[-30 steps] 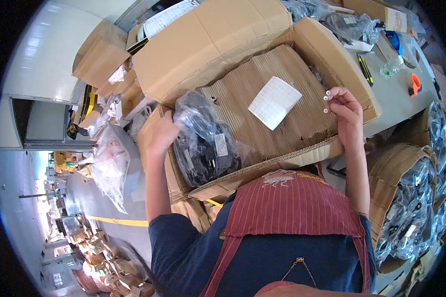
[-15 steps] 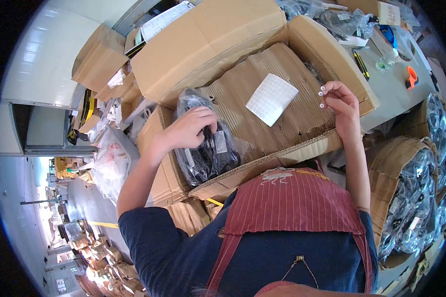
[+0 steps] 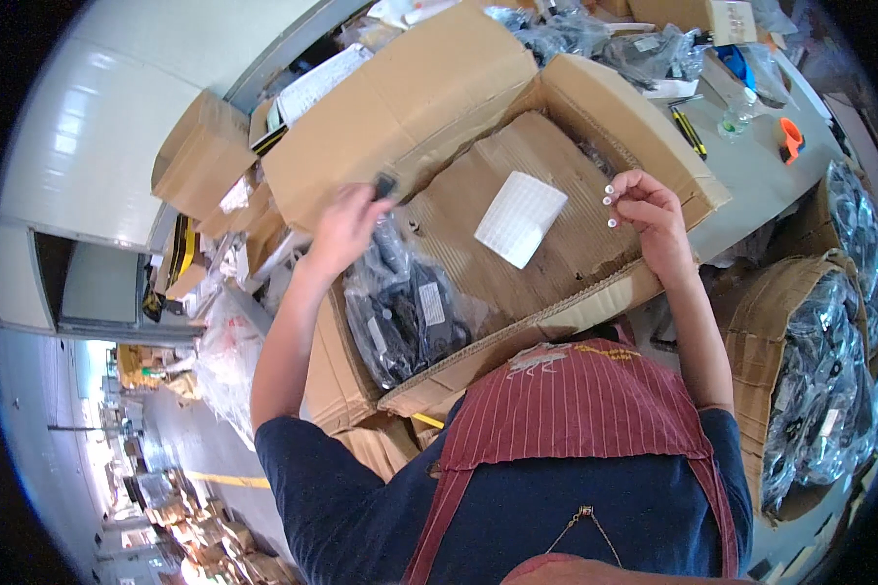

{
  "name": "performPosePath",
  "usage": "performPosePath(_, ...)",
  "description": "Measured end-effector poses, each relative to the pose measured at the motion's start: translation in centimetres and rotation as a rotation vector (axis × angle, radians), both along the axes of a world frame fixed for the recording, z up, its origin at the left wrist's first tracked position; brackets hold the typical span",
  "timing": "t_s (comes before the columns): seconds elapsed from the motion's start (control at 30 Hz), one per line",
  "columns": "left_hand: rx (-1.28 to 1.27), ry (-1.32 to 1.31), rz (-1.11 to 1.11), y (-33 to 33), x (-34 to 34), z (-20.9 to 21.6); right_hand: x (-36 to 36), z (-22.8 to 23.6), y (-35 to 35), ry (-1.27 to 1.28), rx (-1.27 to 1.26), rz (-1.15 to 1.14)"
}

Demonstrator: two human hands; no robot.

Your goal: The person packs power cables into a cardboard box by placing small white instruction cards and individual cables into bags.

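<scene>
My left hand (image 3: 343, 229), smeared by motion, is raised over the left side of an open cardboard box (image 3: 566, 310). A small blurred black piece (image 3: 385, 185) shows at its fingertips. Below it, clear plastic bags with black parts and white labels (image 3: 405, 312) lie in the box. My right hand (image 3: 657, 222) is above the box's right side, its fingers curled. Small white round pieces (image 3: 610, 201), which look like stickers, are at its fingertips. Between my hands a white sheet (image 3: 521, 219) with faint rows of marks rests on a brown corrugated cardboard sheet (image 3: 458, 219).
On the grey table at the right are a yellow-black cutter (image 3: 690, 134), a clear bottle (image 3: 738, 114) and an orange ring-shaped thing (image 3: 790, 139). A carton of bagged black parts (image 3: 819, 390) stands at my right. More cartons (image 3: 203, 156) are at the left.
My left hand has lifted off the bagged parts and moved up and left, with a black piece at its fingertips. My right hand keeps its pose; the whole view has shifted slightly.
</scene>
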State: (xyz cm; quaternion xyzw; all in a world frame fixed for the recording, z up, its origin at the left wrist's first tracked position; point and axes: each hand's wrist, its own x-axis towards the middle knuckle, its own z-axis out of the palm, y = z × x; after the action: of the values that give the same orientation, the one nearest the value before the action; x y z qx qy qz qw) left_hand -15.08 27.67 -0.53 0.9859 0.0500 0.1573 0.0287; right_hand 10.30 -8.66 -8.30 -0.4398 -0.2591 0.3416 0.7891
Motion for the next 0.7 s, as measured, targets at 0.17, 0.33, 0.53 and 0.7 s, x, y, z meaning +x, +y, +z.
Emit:
performPosePath(0.17, -0.783, -0.219, 0.114, -6.5, 2.3, 5.8, -0.6, 0.9, 0.0, 0.014, -0.037, -0.018)
performPosePath(0.33, -1.073, 0.043, 0.224, -14.8, 5.2, 7.1, -2.6, 6.3, 0.2, -0.177, -0.107, -0.005)
performPosePath(0.53, -1.149, 0.140, 0.052, -19.2, 6.9, 4.6, -4.8, 10.3, 0.0, -0.404, -0.123, -0.002)
performPosePath(0.7, -1.317, 0.149, 0.046, -20.4, 7.5, 3.6, -5.4, 9.7, -0.1, -0.673, -0.211, -0.197)
